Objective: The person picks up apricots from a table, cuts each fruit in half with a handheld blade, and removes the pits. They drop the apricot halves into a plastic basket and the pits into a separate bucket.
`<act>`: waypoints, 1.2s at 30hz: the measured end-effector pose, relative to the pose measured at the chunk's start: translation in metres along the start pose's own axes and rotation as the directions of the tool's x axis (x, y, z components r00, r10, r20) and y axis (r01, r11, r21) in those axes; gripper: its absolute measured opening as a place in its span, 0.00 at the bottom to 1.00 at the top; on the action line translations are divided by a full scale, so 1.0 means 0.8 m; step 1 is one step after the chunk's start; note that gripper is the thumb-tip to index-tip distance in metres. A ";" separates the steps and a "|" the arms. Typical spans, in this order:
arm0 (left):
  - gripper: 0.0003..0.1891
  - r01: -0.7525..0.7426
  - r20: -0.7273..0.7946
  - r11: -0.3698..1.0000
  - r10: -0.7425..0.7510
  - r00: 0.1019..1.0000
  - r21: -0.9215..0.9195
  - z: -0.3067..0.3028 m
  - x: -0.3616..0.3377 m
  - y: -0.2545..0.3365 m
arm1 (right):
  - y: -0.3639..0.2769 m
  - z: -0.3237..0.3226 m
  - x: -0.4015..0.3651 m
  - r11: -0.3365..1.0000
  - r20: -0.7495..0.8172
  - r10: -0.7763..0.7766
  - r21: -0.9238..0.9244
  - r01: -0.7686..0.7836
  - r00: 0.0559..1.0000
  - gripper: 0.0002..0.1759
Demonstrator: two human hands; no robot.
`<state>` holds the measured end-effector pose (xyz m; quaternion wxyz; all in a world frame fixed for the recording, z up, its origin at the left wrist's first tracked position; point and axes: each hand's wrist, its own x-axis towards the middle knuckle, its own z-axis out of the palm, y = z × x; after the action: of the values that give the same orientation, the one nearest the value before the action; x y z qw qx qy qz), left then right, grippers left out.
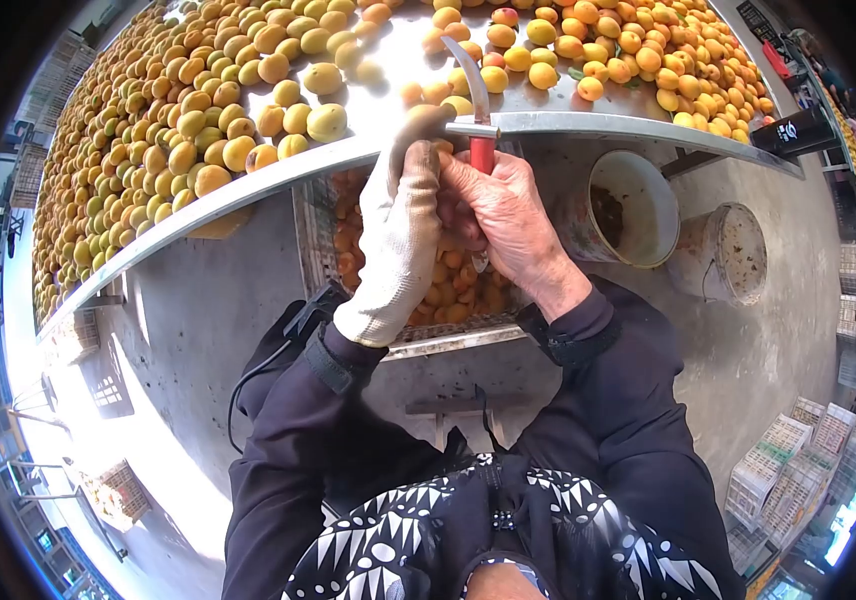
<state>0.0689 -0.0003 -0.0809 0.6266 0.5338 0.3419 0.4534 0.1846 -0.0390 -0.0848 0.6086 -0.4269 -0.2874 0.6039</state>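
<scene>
My left hand (395, 240) wears a pale glove with brown-stained fingertips. Its fingers are closed beside my right thumb, and a sliver of orange apricot (443, 146) shows between the two. My right hand (516, 212) is bare and closed around the red handle of a curved knife (470, 75), whose blade points up over the table edge. Most of that handle is hidden by my fingers. Below both hands stands a crate (448, 345) of apricots, many looking cut open. Whole apricots (323, 80) cover much of the metal table (588, 124) ahead.
Two dirty white buckets, one tilted bucket (663, 215) and one farther right (743, 255), stand under the table's right side. Stacked plastic crates (783, 465) line the right. A black object (798, 133) sits at the table's right corner. Another crate (116, 495) is at lower left.
</scene>
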 end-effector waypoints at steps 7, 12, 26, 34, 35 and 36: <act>0.19 -0.043 -0.019 0.996 0.045 0.999 0.080 -0.001 -0.008 -0.011 | -0.001 0.004 -0.007 0.974 -0.053 -0.035 -0.225 0.022 0.998 0.10; 0.20 0.125 -0.147 0.987 -0.139 0.979 -0.098 -0.006 -0.004 -0.023 | 0.031 -0.002 0.002 0.718 0.012 -0.411 -0.612 0.331 0.912 0.09; 0.16 -0.199 0.184 0.423 0.076 0.980 0.884 -0.093 -0.015 -0.076 | -0.024 -0.043 -0.026 0.559 0.038 -0.515 -0.743 0.369 0.856 0.06; 0.26 0.093 -0.007 0.215 -0.370 0.929 0.972 -0.195 0.013 -0.153 | -0.119 -0.186 -0.078 0.020 -0.469 -0.486 -0.849 -0.528 0.737 0.24; 0.25 0.080 -0.003 0.224 -0.324 0.946 0.971 -0.197 0.019 -0.157 | -0.121 -0.200 -0.082 0.025 -0.474 -0.522 -0.839 -0.543 0.709 0.24; 0.24 0.065 0.001 0.234 -0.275 0.962 0.970 -0.196 0.025 -0.157 | -0.123 -0.211 -0.084 0.031 -0.476 -0.560 -0.830 -0.557 0.679 0.24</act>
<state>-0.0413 0.0719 -0.2339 0.2427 0.8002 0.5475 0.0316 0.3719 -0.1245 -0.0679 0.1812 -0.9197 -0.3482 -0.0124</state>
